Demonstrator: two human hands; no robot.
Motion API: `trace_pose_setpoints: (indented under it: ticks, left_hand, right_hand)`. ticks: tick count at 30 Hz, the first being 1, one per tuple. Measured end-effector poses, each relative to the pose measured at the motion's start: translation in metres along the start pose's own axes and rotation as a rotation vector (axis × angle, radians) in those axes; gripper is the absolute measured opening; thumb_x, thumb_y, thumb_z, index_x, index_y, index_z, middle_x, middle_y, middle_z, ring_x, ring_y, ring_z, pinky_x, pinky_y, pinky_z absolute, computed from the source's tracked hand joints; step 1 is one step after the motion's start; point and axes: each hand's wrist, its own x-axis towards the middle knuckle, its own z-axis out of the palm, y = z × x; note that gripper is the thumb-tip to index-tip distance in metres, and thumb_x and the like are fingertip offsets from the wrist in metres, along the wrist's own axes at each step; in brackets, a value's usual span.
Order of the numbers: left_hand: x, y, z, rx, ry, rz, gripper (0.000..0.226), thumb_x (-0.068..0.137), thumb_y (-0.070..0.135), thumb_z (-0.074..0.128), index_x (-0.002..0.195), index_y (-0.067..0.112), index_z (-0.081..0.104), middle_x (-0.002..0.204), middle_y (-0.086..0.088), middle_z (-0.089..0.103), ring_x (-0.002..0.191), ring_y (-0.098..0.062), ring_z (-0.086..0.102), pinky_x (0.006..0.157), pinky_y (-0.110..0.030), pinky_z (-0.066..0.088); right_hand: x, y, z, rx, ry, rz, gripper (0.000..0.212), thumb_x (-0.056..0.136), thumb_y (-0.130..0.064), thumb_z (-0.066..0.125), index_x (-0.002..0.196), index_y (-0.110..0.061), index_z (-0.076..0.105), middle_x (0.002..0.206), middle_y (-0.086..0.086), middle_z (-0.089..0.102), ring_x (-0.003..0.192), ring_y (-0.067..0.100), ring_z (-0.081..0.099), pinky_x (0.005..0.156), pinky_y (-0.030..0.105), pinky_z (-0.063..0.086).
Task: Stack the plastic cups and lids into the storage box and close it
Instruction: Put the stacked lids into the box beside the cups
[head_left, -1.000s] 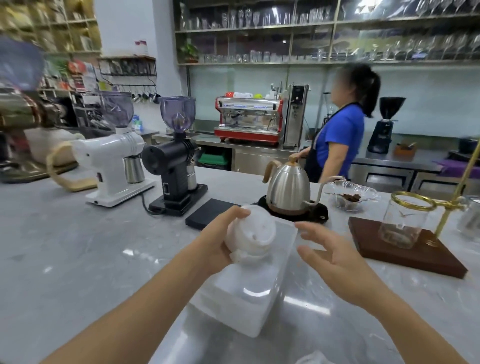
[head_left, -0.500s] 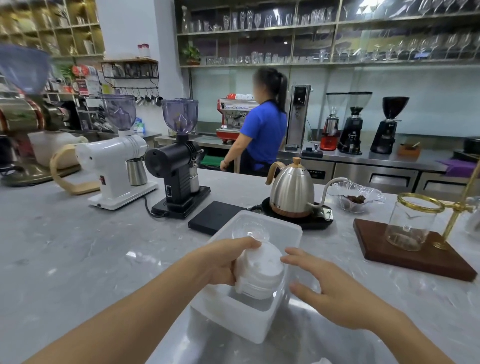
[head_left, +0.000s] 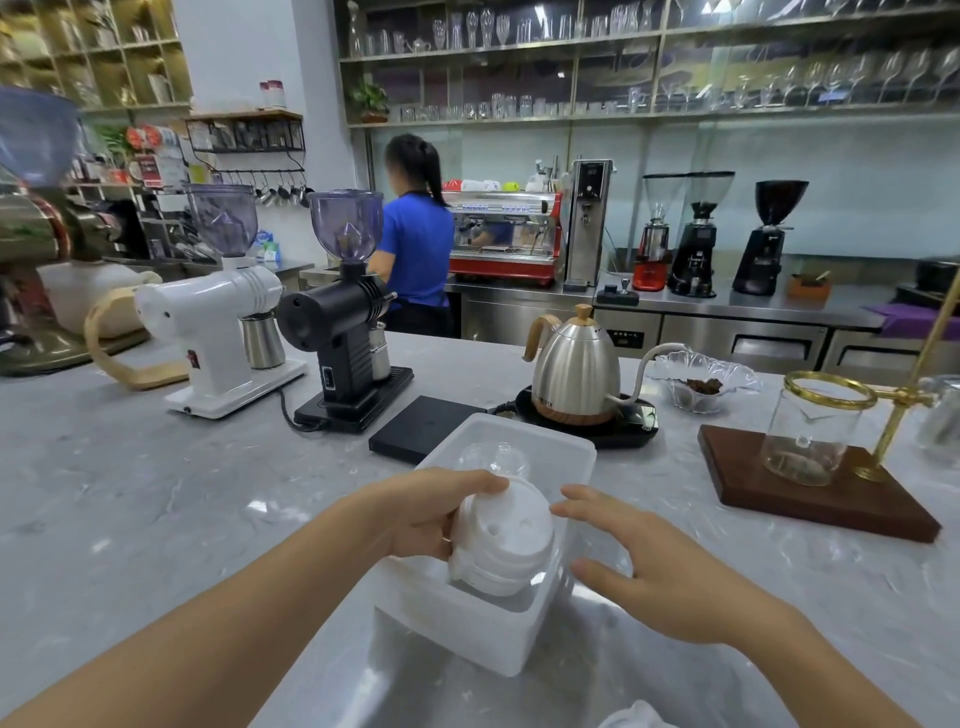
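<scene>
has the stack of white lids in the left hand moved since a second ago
Yes. The stack of white lids, gripped by the left hand, has gone down from above the storage box rim into its near end.

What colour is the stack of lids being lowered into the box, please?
White, seen in the head view: stack of lids.

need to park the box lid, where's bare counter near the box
Bare counter lies left of the storage box, in front of the white grinder. Another patch lies right of the right hand, before the wooden stand. Crowded behind: black scale, kettle.
</scene>
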Motion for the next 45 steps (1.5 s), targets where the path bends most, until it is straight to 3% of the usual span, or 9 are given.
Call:
trace_pose_setpoints:
  ticks: [6, 12, 18, 20, 23, 27, 34, 38, 45]
  left_hand:
    - [-0.005, -0.001, 0.001, 0.285, -0.005, -0.023, 0.036, 0.097, 0.052, 0.06, 0.105, 0.019, 0.072, 0.1, -0.004, 0.08, 0.092, -0.02, 0.075, 0.079, -0.037, 0.065]
    - [0.001, 0.0, 0.013, 0.538, 0.1, -0.029, 0.057, 0.097, 0.061, 0.048, 0.132, 0.018, 0.063, 0.125, -0.005, 0.069, 0.11, -0.023, 0.07, 0.082, -0.036, 0.063]
    - [0.001, -0.003, 0.006, 0.702, 0.177, -0.098, 0.046, 0.088, 0.045, 0.06, 0.123, 0.016, 0.061, 0.109, -0.003, 0.07, 0.086, -0.024, 0.078, 0.083, -0.035, 0.061]
    - [0.003, -0.006, 0.008, 0.656, 0.174, -0.098, 0.042, 0.089, 0.037, 0.062, 0.122, 0.011, 0.061, 0.099, -0.006, 0.073, 0.072, -0.025, 0.076, 0.075, -0.033, 0.063]
    - [0.009, -0.008, 0.011, 0.492, 0.164, -0.068, 0.041, 0.092, 0.024, 0.062, 0.125, 0.001, 0.059, 0.097, -0.016, 0.075, 0.08, -0.032, 0.08, 0.081, -0.041, 0.066]
    - [0.015, -0.008, 0.016, 0.398, 0.165, -0.022, 0.034, 0.097, 0.019, 0.06, 0.12, -0.005, 0.06, 0.081, -0.016, 0.074, 0.059, -0.026, 0.077, 0.059, -0.032, 0.065]
    - [0.029, -0.01, 0.015, 0.355, 0.178, 0.009, 0.036, 0.095, 0.018, 0.062, 0.122, -0.005, 0.059, 0.083, -0.019, 0.075, 0.067, -0.032, 0.078, 0.068, -0.038, 0.067]
    - [0.035, -0.009, 0.015, 0.367, 0.181, 0.022, 0.022, 0.093, 0.019, 0.062, 0.104, -0.001, 0.061, 0.074, -0.016, 0.075, 0.07, -0.035, 0.08, 0.07, -0.04, 0.067]
    - [0.036, -0.007, 0.017, 0.411, 0.198, 0.037, 0.027, 0.094, 0.021, 0.062, 0.11, -0.001, 0.062, 0.078, -0.015, 0.072, 0.052, -0.027, 0.074, 0.061, -0.038, 0.066]
  right_hand:
    - [0.001, -0.001, -0.001, -0.018, -0.004, 0.013, 0.053, 0.095, -0.045, 0.058, 0.144, -0.048, 0.037, 0.156, -0.035, 0.018, 0.145, -0.011, 0.017, 0.114, 0.016, 0.018]
    - [0.0, 0.0, -0.001, -0.018, 0.003, 0.003, 0.054, 0.095, -0.044, 0.059, 0.144, -0.048, 0.038, 0.156, -0.035, 0.018, 0.145, -0.01, 0.018, 0.111, 0.013, 0.017]
    - [0.0, 0.002, -0.001, -0.016, 0.006, 0.007, 0.055, 0.094, -0.044, 0.061, 0.143, -0.05, 0.038, 0.158, -0.034, 0.019, 0.145, -0.009, 0.019, 0.118, 0.02, 0.019]
    - [0.0, 0.002, 0.0, -0.02, 0.016, -0.001, 0.054, 0.094, -0.043, 0.061, 0.143, -0.05, 0.039, 0.157, -0.034, 0.019, 0.145, -0.009, 0.019, 0.116, 0.018, 0.018]
    - [0.0, 0.001, 0.0, -0.026, 0.023, -0.003, 0.052, 0.094, -0.042, 0.061, 0.141, -0.049, 0.041, 0.157, -0.034, 0.021, 0.145, -0.01, 0.02, 0.113, 0.015, 0.017]
    - [0.0, 0.0, 0.0, -0.02, 0.038, -0.004, 0.048, 0.095, -0.04, 0.061, 0.139, -0.048, 0.044, 0.156, -0.033, 0.023, 0.144, -0.01, 0.023, 0.112, 0.015, 0.02]
    - [0.001, 0.0, 0.003, 0.017, 0.047, -0.011, 0.043, 0.097, -0.034, 0.059, 0.136, -0.047, 0.048, 0.157, -0.031, 0.026, 0.144, -0.007, 0.028, 0.118, 0.027, 0.031]
    - [0.002, 0.0, 0.005, 0.021, 0.059, -0.009, 0.041, 0.099, -0.031, 0.056, 0.136, -0.046, 0.049, 0.157, -0.031, 0.026, 0.145, -0.006, 0.028, 0.118, 0.032, 0.032]
    - [0.004, 0.001, 0.006, 0.018, 0.068, 0.002, 0.041, 0.1, -0.029, 0.054, 0.137, -0.046, 0.047, 0.158, -0.03, 0.025, 0.144, -0.003, 0.031, 0.118, 0.03, 0.032]
